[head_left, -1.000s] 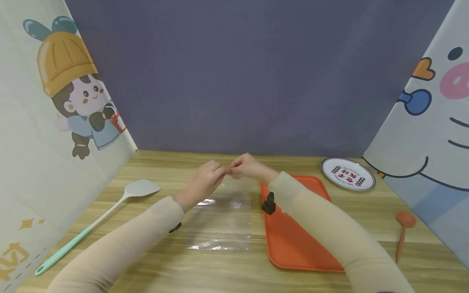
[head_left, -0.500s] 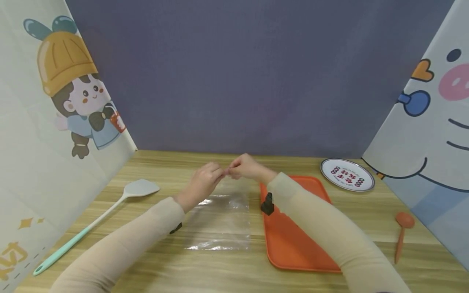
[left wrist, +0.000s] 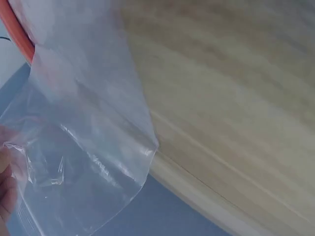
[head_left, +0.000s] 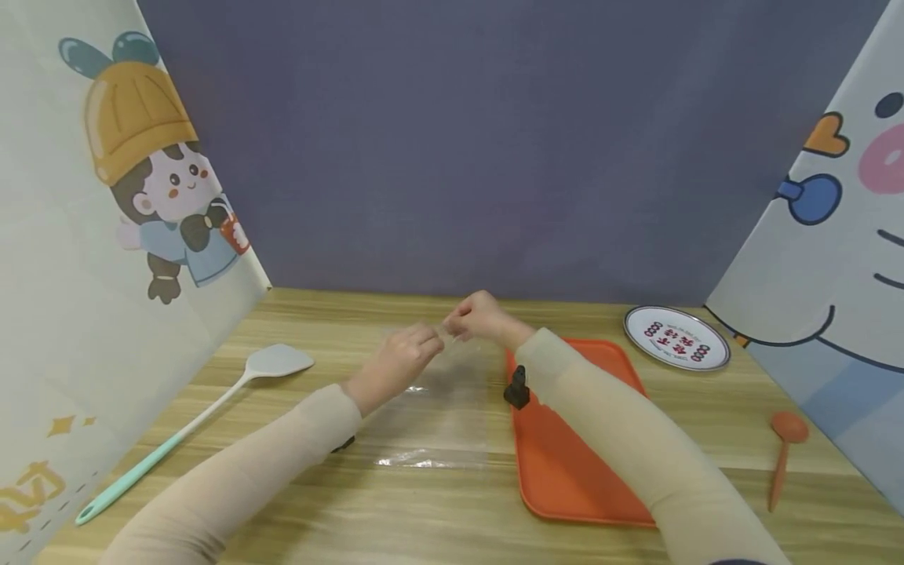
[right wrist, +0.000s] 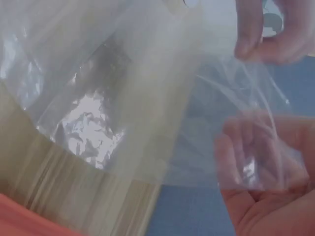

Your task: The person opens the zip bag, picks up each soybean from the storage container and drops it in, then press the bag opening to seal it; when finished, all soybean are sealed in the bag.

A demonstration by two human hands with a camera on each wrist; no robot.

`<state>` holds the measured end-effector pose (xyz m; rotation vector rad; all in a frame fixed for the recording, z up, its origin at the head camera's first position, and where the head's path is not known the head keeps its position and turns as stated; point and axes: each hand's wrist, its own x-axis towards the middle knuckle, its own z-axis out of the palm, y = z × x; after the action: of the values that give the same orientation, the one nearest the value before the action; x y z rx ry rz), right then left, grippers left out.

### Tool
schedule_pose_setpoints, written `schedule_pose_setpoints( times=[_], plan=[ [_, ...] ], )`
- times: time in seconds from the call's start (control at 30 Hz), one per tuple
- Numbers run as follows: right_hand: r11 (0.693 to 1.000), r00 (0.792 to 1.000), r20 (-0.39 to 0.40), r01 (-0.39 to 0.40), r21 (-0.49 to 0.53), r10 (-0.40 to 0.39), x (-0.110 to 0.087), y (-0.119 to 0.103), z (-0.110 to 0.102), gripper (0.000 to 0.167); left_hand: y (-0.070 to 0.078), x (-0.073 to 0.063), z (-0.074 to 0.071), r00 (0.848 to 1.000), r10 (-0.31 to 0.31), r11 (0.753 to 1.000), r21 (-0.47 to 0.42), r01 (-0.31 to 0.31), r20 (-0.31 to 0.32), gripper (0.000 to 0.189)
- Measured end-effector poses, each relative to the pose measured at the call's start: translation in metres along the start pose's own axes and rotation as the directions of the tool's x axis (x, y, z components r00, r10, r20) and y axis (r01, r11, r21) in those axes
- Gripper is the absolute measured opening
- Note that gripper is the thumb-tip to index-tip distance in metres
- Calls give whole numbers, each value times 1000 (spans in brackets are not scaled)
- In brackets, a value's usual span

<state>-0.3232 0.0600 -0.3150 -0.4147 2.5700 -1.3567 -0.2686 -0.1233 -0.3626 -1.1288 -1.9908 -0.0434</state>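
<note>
A clear plastic bag (head_left: 441, 424) hangs from both hands above the wooden table. My left hand (head_left: 402, 357) pinches the upper edge of its film between thumb and finger; in the right wrist view this hand (right wrist: 275, 29) appears at the top. Just beyond and to the right, my right hand (head_left: 483, 318) holds the film near a corner. Its curled fingers (right wrist: 246, 142) show through the clear plastic in the right wrist view. In the left wrist view the film (left wrist: 93, 142) spreads creased, with a few fingertips (left wrist: 7, 182) cut off at the left edge.
An orange tray (head_left: 558, 471) lies under my right forearm. To its right are a white plate (head_left: 676, 337) with red print and an orange spoon (head_left: 780, 455). A white-headed spatula (head_left: 275, 361) with a mint handle lies at left. A dark curtain (head_left: 452, 157) closes the back.
My hands, touching before, have drawn slightly apart. The left hand has come down and nearer, and the bag's near edge has shifted a little away from me. The head view has turned slightly left.
</note>
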Motion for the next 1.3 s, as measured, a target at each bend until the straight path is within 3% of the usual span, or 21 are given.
schedule_pose_setpoints(
  times=[0.27,0.47,0.6,0.83,1.03,1.3],
  plan=[
    [1000,999,-32,-24,-5,24,1,3,-9,15,21,-3,-3,999,19,998,-55,-17,34,17],
    [999,998,-54,-23,-22,21,3,2,-11,14,39,2,-8,999,-13,998,-58,15,34,19],
    [999,997,-70,-19,-29,17,4,2,-10,14,53,7,-15,994,-36,998,-55,42,99,26],
    [999,997,-69,-28,-30,26,3,0,-10,14,69,12,-23,971,-78,997,9,77,225,40],
    [999,997,-72,-27,-47,23,-3,-1,-8,16,65,16,-24,964,-117,991,85,100,237,42],
    [993,998,-38,45,-108,-49,-14,5,-5,17,45,9,-12,962,-198,980,44,193,189,30]
  ],
)
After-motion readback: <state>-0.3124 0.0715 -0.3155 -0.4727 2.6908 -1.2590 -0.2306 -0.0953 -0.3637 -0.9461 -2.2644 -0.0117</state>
